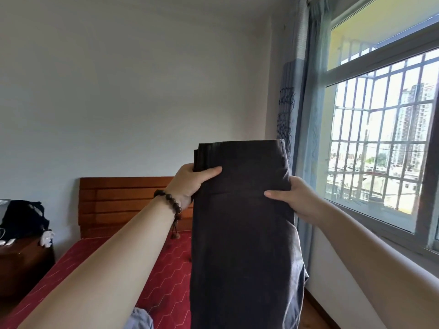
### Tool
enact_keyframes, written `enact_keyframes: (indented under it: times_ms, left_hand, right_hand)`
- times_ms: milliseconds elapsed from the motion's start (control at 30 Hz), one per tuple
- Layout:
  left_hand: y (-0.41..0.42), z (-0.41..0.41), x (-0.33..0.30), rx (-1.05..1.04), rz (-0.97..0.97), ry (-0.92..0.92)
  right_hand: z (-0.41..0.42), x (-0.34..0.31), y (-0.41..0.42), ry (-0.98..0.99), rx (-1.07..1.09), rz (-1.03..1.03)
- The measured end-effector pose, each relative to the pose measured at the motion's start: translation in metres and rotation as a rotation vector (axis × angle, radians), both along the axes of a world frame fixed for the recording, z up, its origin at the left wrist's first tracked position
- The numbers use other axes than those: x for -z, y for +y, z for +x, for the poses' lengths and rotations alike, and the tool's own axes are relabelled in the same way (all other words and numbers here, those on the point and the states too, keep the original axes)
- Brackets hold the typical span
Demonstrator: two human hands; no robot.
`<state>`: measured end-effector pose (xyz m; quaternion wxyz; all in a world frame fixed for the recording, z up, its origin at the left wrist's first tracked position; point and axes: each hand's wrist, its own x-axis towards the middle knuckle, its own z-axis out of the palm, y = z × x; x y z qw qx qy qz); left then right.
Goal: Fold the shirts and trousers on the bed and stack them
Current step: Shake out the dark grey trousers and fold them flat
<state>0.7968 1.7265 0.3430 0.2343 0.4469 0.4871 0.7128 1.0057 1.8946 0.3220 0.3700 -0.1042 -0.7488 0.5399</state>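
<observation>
You are holding the dark trousers (242, 210) up in the air in front of you, above the right side of the bed (164, 276), not resting on it. Their long axis is running straight up and down: the folded top edge is sitting level above your hands, and the rest is hanging below them, out of view at the bottom. So the cloth is lying between your two hands, and the coming fold will probably turn on bringing that hanging length up or laying it down onto the red mattress that is lying below and to your left.

Your left hand (192, 184) is gripping the trousers' left edge, thumb lying across the front and fingers hidden behind the cloth (the bead bracelet (172, 204) is sitting at that wrist). Your right hand (294, 198) is gripping the right edge a little lower, thumb pressed across the front, fingers likewise hidden behind. Both are grasping at about the same reach from you, so neither is clearly nearer.

A pale grey garment (140, 319) is showing at the bed's near edge, well apart from the trousers, beneath your left forearm.
</observation>
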Motion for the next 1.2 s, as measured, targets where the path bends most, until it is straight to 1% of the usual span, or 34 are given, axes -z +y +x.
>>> enact_keyframes:
  times_ms: [67, 100, 133, 200, 233, 267, 333, 367, 400, 433, 467, 500, 533, 600, 633, 700, 733, 767, 833, 867, 933, 1000, 1133, 1200]
  left_hand:
    - [0.003, 0.003, -0.006, -0.017, 0.008, -0.015]
    - [0.004, 0.004, -0.009, -0.040, 0.023, -0.013]
    - [0.005, 0.005, -0.011, -0.064, 0.039, -0.002]
    - [0.007, 0.004, -0.012, -0.095, 0.076, -0.001]
    - [0.008, 0.003, -0.011, -0.099, 0.091, -0.012]
    - [0.009, 0.001, -0.009, -0.096, 0.102, -0.028]
    - [0.011, -0.002, -0.006, -0.087, 0.119, -0.101]
    - [0.012, -0.003, -0.006, -0.089, 0.126, -0.144]
    - [0.013, -0.005, -0.006, -0.103, 0.134, -0.171]
    - [0.014, -0.007, -0.006, -0.121, 0.141, -0.182]
    - [0.015, -0.009, -0.006, -0.139, 0.145, -0.182]
    - [0.015, -0.012, -0.006, -0.150, 0.151, -0.185]
    - [0.015, -0.014, -0.005, -0.155, 0.161, -0.193]
    - [0.014, -0.019, -0.005, -0.149, 0.181, -0.216]
    - [0.014, -0.019, -0.004, -0.146, 0.176, -0.215]
    - [0.018, -0.012, 0.000, -0.131, 0.143, -0.191]
    - [0.021, -0.006, 0.004, -0.120, 0.127, -0.180]
    - [0.024, 0.001, 0.008, -0.104, 0.116, -0.172]
    - [0.030, 0.012, 0.017, -0.071, 0.107, -0.157]
    - [0.030, 0.016, 0.019, -0.065, 0.105, -0.153]
    - [0.029, 0.014, 0.020, -0.081, 0.100, -0.163]
    - [0.025, 0.011, 0.017, -0.081, 0.091, -0.170]
    - [0.019, 0.012, 0.017, -0.117, 0.063, -0.099]
    - [0.015, 0.012, 0.018, -0.105, 0.025, -0.073]
  right_hand:
    - [0.001, 0.003, 0.001, 0.099, -0.024, -0.037]
    - [0.003, 0.007, 0.002, 0.091, -0.057, -0.056]
    - [0.007, 0.013, 0.002, 0.005, -0.080, -0.053]
    - [0.015, 0.026, 0.005, -0.279, -0.070, 0.053]
    - [0.020, 0.030, 0.011, -0.331, -0.026, 0.102]
    - [0.024, 0.033, 0.016, -0.300, 0.046, 0.117]
    - [0.031, 0.038, 0.020, -0.146, 0.135, 0.033]
    - [0.035, 0.041, 0.019, -0.148, 0.143, 0.009]
    - [0.037, 0.046, 0.020, -0.240, 0.152, 0.059]
    - [0.040, 0.053, 0.020, -0.403, 0.169, 0.130]
    - [0.043, 0.061, 0.022, -0.525, 0.207, 0.198]
    - [0.048, 0.067, 0.024, -0.545, 0.245, 0.202]
    - [0.053, 0.072, 0.026, -0.484, 0.261, 0.172]
    - [0.063, 0.079, 0.026, -0.311, 0.234, 0.034]
    - [0.066, 0.080, 0.025, -0.304, 0.195, -0.001]
    - [0.063, 0.078, 0.019, -0.448, 0.105, 0.078]
    - [0.058, 0.073, 0.014, -0.451, 0.060, 0.086]
    - [0.052, 0.064, 0.008, -0.373, 0.015, 0.054]
    - [0.037, 0.043, -0.002, -0.113, -0.006, -0.043]
    - [0.031, 0.032, -0.005, 0.005, 0.041, -0.047]
    - [0.022, 0.017, -0.008, 0.134, 0.130, -0.049]
    - [0.015, 0.013, -0.006, 0.180, 0.138, -0.101]
    - [0.007, 0.013, -0.013, 0.127, 0.018, -0.171]
    - [0.004, 0.009, -0.016, 0.158, 0.055, -0.165]
